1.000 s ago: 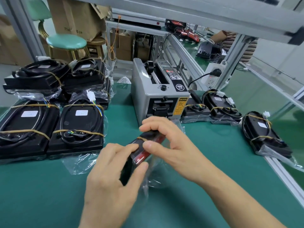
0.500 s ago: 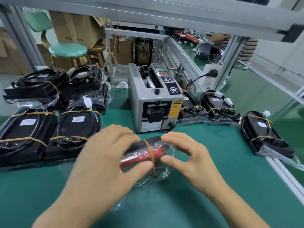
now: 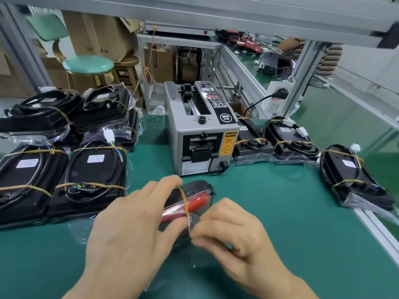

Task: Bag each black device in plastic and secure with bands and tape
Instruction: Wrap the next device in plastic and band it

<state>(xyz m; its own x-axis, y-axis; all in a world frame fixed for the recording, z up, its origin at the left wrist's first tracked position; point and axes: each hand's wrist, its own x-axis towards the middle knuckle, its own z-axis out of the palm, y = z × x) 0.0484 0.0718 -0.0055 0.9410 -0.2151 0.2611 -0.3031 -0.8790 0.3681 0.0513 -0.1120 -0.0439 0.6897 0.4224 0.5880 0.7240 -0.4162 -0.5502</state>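
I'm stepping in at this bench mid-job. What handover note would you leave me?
Left hand holds the bagged red-and-black device, one band round it.
Right hand pinches the clear plastic at the bag's near end.
Done: banded, bagged black units stacked at left and along the right.
Left: fold that plastic and tape it from the dispenser. A second band may be needed.

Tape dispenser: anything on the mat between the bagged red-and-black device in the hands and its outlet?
Nothing visible. The bagged device, gripped by the left hand with the right hand pinching its plastic, sits just in front of the tape dispenser. Only bare green mat lies between them; other banded units sit off to both sides.
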